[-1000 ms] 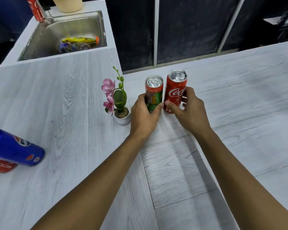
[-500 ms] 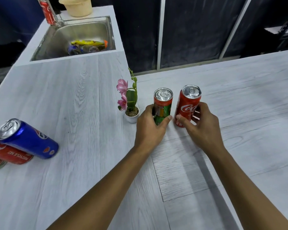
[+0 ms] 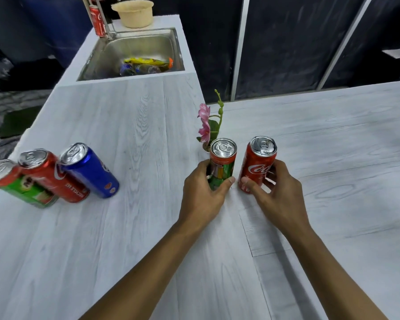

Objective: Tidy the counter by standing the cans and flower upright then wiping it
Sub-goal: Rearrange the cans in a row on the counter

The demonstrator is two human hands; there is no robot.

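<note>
While a green can [image 3: 26, 192], a red can [image 3: 56, 179] and a blue can [image 3: 90, 172] seem to lie tipped at the left of the counter [image 3: 125, 239], the flower [image 3: 204, 125] stands upright. The left hand [image 3: 201, 197] wraps an upright orange-topped can [image 3: 222, 167] beside it; the right hand [image 3: 280, 195] curls round an upright cola can [image 3: 255, 167]. Likely next: release both, reach left, stand those three.

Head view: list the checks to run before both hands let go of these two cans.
1. The green can stands upright in the left hand: ok.
2. The red cola can stands upright in the right hand: ok.
3. Gap between those two cans: ok, they stand apart.
4. The flower stands upright behind the green can: ok.
5. The three cans at left stand upright: cannot tell; the wide lens slants them.
6. Wiping cloth within view: not ok, none seen.
</note>
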